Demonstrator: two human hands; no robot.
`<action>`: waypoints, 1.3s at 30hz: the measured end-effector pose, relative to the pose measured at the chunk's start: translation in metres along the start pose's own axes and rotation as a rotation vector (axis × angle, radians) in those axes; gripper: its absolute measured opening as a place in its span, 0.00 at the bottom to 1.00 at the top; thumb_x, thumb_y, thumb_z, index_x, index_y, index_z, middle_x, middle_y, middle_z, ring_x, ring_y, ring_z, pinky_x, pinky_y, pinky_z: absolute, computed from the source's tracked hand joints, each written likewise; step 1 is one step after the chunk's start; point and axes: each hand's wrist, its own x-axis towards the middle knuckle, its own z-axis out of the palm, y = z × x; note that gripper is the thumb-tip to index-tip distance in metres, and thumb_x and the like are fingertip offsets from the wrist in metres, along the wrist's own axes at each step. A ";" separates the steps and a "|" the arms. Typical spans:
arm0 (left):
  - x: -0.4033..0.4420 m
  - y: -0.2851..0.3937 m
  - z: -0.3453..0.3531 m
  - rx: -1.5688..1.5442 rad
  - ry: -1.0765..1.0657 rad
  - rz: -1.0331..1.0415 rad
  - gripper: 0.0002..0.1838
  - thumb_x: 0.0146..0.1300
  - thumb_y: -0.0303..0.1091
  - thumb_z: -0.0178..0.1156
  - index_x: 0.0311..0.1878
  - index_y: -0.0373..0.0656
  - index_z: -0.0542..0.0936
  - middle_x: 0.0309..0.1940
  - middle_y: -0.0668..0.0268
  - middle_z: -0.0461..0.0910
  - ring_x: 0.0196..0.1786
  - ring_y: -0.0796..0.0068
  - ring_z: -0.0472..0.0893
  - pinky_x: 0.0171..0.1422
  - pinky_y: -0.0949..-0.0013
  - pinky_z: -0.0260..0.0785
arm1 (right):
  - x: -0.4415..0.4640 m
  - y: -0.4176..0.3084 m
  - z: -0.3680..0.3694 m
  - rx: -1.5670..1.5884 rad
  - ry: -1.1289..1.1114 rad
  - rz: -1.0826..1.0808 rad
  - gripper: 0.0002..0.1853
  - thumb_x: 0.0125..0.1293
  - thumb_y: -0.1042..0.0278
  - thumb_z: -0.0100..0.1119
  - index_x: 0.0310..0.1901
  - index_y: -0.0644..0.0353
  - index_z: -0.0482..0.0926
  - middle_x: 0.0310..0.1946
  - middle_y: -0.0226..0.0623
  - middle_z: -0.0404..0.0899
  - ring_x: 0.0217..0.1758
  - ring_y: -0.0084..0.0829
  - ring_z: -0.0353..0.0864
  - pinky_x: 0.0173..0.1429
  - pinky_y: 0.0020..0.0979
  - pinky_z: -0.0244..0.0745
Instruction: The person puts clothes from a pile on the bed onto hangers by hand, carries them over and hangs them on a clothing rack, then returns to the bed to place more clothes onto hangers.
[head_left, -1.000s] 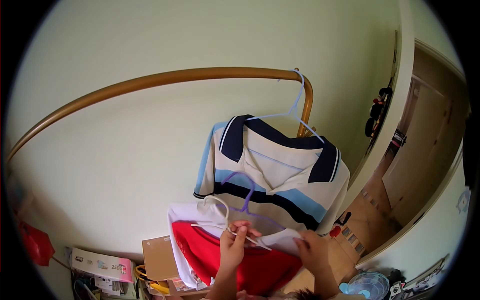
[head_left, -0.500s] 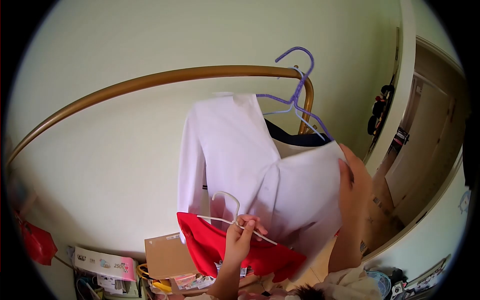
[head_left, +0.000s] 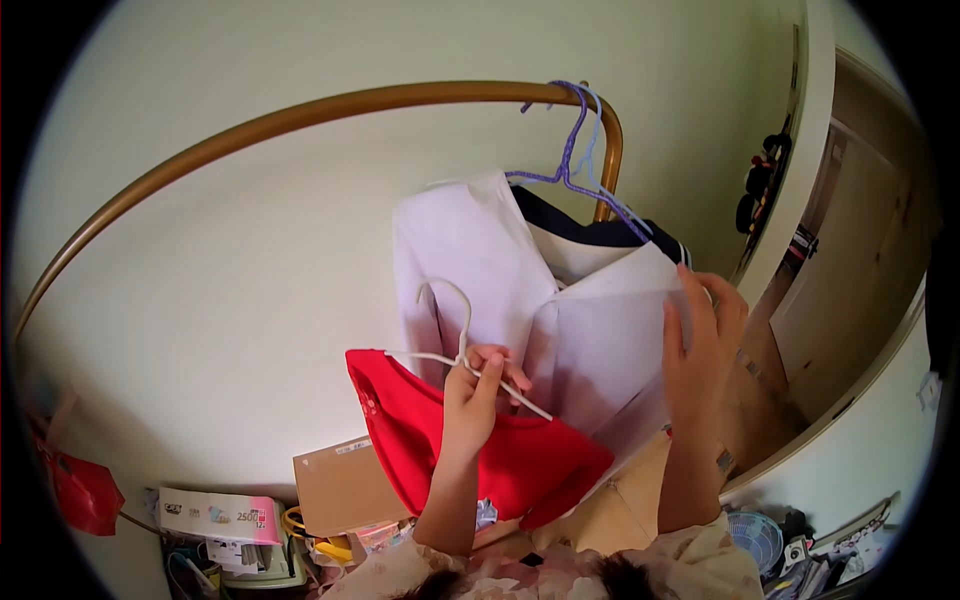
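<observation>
My left hand [head_left: 478,390] is closed round a white hanger [head_left: 466,325] that carries a red garment [head_left: 400,420]. On the brown rail [head_left: 400,97] hangs a purple hanger [head_left: 567,165] with a white long-sleeved shirt [head_left: 600,330] on it. My right hand [head_left: 705,320] is at that shirt's right shoulder, its fingers apart. Behind the white shirt is the striped shirt with a dark collar [head_left: 590,232], on a light blue hanger [head_left: 592,150] near the rail's bent end.
Low at the left are a cardboard box [head_left: 340,485], a white and pink pack [head_left: 220,515] and a red bag [head_left: 85,495]. A blue fan [head_left: 755,540] stands at the lower right. Beyond it is a doorway [head_left: 860,230].
The purple hanger with the white shirt has gone up onto the rail, in front of the striped shirt. My right hand has let go of it. The red garment, on its hanger, has risen in view.
</observation>
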 end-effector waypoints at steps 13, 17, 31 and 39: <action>-0.006 0.015 0.005 -0.064 -0.062 -0.002 0.12 0.74 0.35 0.45 0.48 0.36 0.72 0.26 0.63 0.79 0.24 0.82 0.72 0.31 0.78 0.66 | -0.132 -0.054 -0.014 0.353 -0.549 0.074 0.21 0.57 0.77 0.56 0.54 0.55 0.77 0.24 0.36 0.73 0.25 0.38 0.75 0.30 0.35 0.71; -0.017 0.022 0.014 -0.126 -0.094 -0.046 0.14 0.74 0.37 0.46 0.51 0.36 0.71 0.27 0.63 0.78 0.25 0.81 0.73 0.32 0.78 0.67 | -0.134 -0.052 -0.029 0.288 -0.504 0.083 0.19 0.60 0.79 0.52 0.53 0.59 0.78 0.28 0.45 0.76 0.28 0.46 0.76 0.33 0.39 0.71; -0.057 0.020 -0.003 -0.106 -0.363 -0.171 0.18 0.74 0.35 0.45 0.63 0.41 0.64 0.42 0.62 0.79 0.36 0.79 0.76 0.42 0.75 0.71 | -0.115 -0.032 -0.068 0.112 -0.384 0.123 0.21 0.59 0.83 0.51 0.55 0.58 0.78 0.29 0.43 0.76 0.28 0.42 0.75 0.33 0.35 0.70; -0.083 0.022 -0.024 -0.049 -0.246 -0.201 0.18 0.73 0.36 0.46 0.62 0.41 0.67 0.40 0.59 0.79 0.36 0.77 0.77 0.42 0.73 0.72 | -0.072 -0.011 -0.071 0.080 -0.120 0.036 0.23 0.59 0.86 0.50 0.55 0.56 0.79 0.36 0.46 0.80 0.37 0.44 0.79 0.43 0.32 0.73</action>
